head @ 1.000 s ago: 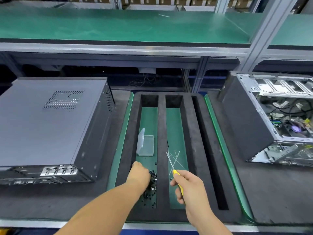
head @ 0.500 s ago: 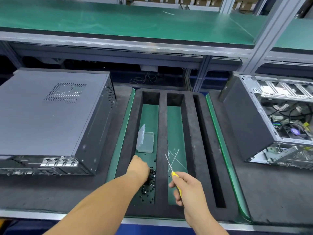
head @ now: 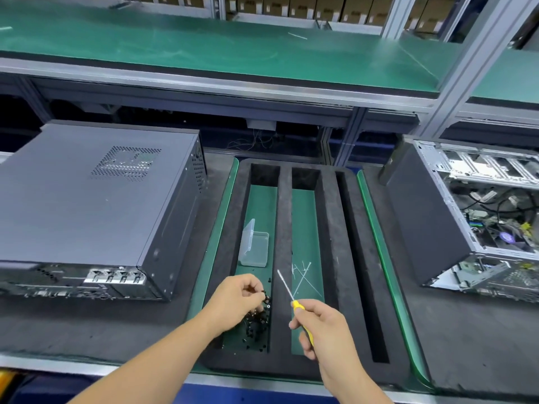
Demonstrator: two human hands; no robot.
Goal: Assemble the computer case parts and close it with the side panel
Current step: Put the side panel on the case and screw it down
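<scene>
**Picking screws from the tray, screwdriver in hand**

Pinched between the curled fingertips of the left hand (head: 237, 294) are small black screws, lifted just above the pile of screws (head: 256, 325) lying at the near end of the left slot of the foam tray (head: 284, 228). A yellow-handled screwdriver (head: 291, 295) is gripped in the right hand (head: 320, 325), its shaft pointed up and away over the tray's middle rib. A clear box (head: 253, 247) with its lid raised is seen farther along the left slot, and white ties (head: 303, 277) lie in the middle slot. On the table, a closed case (head: 93, 205) lies flat at left, and an open case (head: 466, 217) at right, its side uncovered.
</scene>
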